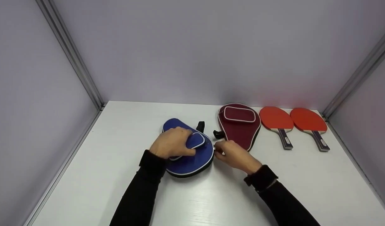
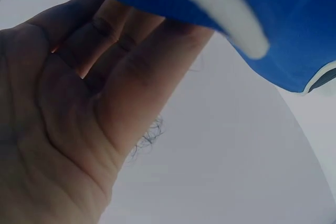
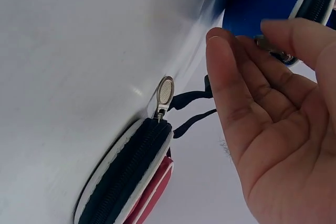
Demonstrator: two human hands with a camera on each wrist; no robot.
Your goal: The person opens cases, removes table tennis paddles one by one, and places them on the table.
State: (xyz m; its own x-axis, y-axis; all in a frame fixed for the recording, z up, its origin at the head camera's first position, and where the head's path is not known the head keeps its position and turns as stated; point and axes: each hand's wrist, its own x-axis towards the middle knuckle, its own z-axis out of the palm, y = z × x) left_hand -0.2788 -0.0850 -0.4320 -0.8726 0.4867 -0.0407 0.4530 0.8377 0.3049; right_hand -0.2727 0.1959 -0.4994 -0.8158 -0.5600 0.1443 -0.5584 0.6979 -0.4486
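A blue paddle case [image 1: 192,164] lies on the table, its rounded wide end nearer the person. My left hand [image 1: 173,142] grips its raised pocket from above, thumb on the near side; the left wrist view shows the thumb and fingers of this hand [image 2: 79,103] against the blue fabric [image 2: 294,35]. At the case's right edge, my right hand [image 1: 235,155] pinches the zipper pull. In the right wrist view, the metal pull [image 3: 284,56] shows between the thumb and fingers of that hand [image 3: 283,119], beside the zipper seam. The fingers partly cover the pull.
A dark red case [image 1: 239,131] lies just behind my right hand, with a black strap [image 1: 219,134] at its left and a metal zipper pull [image 3: 165,92]. Two red paddles [image 1: 275,117] [image 1: 308,119] lie at the back right. Walls border the white table [image 1: 123,125].
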